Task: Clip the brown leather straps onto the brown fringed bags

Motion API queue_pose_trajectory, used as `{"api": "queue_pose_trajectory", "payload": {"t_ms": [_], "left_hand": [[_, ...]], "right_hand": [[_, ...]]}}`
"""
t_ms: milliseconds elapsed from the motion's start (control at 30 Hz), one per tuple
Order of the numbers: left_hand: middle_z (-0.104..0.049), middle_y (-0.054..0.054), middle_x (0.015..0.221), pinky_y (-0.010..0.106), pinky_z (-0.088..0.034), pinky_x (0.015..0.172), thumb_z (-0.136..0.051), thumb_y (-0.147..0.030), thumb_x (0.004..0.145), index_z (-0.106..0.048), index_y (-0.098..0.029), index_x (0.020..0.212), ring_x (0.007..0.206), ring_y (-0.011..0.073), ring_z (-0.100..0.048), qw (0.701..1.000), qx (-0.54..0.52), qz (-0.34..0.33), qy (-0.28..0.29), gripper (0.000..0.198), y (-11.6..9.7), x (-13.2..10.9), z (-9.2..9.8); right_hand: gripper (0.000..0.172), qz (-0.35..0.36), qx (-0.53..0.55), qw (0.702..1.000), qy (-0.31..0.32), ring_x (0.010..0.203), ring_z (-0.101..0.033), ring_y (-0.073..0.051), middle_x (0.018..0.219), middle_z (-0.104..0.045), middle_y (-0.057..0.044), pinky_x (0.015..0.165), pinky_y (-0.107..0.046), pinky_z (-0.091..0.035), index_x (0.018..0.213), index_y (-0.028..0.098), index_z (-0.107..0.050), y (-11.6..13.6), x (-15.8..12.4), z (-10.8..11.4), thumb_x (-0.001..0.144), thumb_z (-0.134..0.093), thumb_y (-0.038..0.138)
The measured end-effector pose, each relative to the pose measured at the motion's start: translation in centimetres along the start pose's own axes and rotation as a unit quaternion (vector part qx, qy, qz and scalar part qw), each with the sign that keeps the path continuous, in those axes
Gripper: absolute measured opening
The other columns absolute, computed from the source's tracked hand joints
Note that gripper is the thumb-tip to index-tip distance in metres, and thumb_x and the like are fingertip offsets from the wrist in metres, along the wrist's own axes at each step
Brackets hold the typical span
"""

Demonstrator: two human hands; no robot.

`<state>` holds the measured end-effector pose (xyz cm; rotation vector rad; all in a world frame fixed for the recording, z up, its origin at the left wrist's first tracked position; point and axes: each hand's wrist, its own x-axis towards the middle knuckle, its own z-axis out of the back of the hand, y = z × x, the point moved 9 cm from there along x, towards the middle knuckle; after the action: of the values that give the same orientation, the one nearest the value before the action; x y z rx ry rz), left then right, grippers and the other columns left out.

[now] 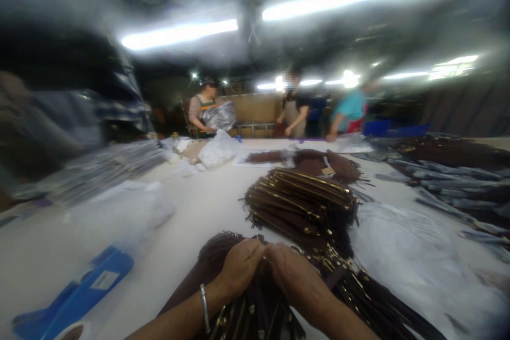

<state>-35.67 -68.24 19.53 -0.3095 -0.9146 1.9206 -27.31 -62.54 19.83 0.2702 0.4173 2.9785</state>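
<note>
My left hand (pixel 242 264), with a silvery bracelet on its wrist, meets my right hand (pixel 287 268) at the fingertips, low in the middle of the head view. Both are closed in over a pile of dark brown zippered pieces (pixel 255 311) with gold-coloured metal fittings. What the fingers grip is hidden behind the hands. A fringed brown end (pixel 223 241) sticks out beyond my left hand. Just past my hands lies a larger stack of dark brown pieces with gold zips (pixel 303 199). Brown straps with gold clasps (pixel 370 292) spread out beside my right forearm.
A blue holder with a white label (pixel 87 292) and a white roll (pixel 74 331) lie at lower left. Clear plastic bags (pixel 406 244) cover the right side of the white table (pixel 187 196). Wrapped pieces (pixel 466 186) are piled farther right. Three people stand across the table.
</note>
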Motion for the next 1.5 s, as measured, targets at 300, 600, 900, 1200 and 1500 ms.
{"api": "queue_pose_trajectory", "payload": {"t_ms": [300,600,900,1200,1500], "left_hand": [[-0.052,0.001,0.095,0.030,-0.037,0.079,-0.068,-0.022,0.067,-0.048,-0.021,0.090,0.088,0.0183,-0.047,0.995,0.098,-0.023,-0.013,0.031,-1.8,-1.0,0.0],[-0.051,0.004,0.092,0.034,-0.036,0.075,-0.053,-0.016,0.071,-0.047,-0.020,0.079,0.086,0.0210,-0.046,0.979,0.202,0.008,0.036,0.011,-1.0,1.3,-1.3],[-0.050,0.002,0.081,0.031,-0.033,0.068,-0.044,-0.008,0.074,-0.044,-0.020,0.073,0.078,0.0175,-0.046,0.990,0.134,0.001,-0.030,0.012,0.1,1.0,-0.6],[-0.051,0.001,0.080,0.031,-0.033,0.067,-0.045,-0.014,0.080,-0.044,-0.020,0.071,0.077,0.0174,-0.047,0.993,0.099,0.016,-0.069,0.011,1.2,0.8,-0.2],[-0.052,0.002,0.081,0.031,-0.034,0.067,-0.045,-0.017,0.082,-0.045,-0.020,0.072,0.076,0.0172,-0.048,0.990,0.112,0.033,-0.082,0.010,1.2,0.6,0.0]], "right_hand": [[0.034,-0.023,0.057,0.997,-0.054,0.099,-0.058,-0.024,0.107,-0.058,-0.014,0.087,-0.039,-0.047,0.124,0.011,-0.048,-4.6,-0.5,0.5,0.093,-0.035,0.012],[0.025,0.004,0.048,0.998,-0.039,0.089,-0.058,-0.021,0.098,-0.061,-0.011,0.079,-0.031,-0.046,0.109,0.014,-0.055,-3.8,1.0,-0.2,0.091,-0.038,0.012],[0.023,0.017,0.025,0.999,-0.009,0.082,-0.060,-0.019,0.095,-0.064,-0.010,0.073,-0.028,-0.044,0.101,0.014,-0.059,-2.6,3.1,-1.3,0.094,-0.037,0.014],[0.026,0.021,-0.005,1.000,-0.001,0.086,-0.062,-0.020,0.096,-0.064,-0.010,0.076,-0.028,-0.046,0.102,0.014,-0.060,-2.1,4.4,-3.4,0.091,-0.037,0.008],[0.021,0.034,-0.101,0.994,-0.013,0.077,-0.065,-0.023,0.087,-0.066,-0.010,0.060,-0.029,-0.048,0.097,0.016,-0.058,-1.7,3.7,-3.0,0.086,-0.043,0.006]]}}
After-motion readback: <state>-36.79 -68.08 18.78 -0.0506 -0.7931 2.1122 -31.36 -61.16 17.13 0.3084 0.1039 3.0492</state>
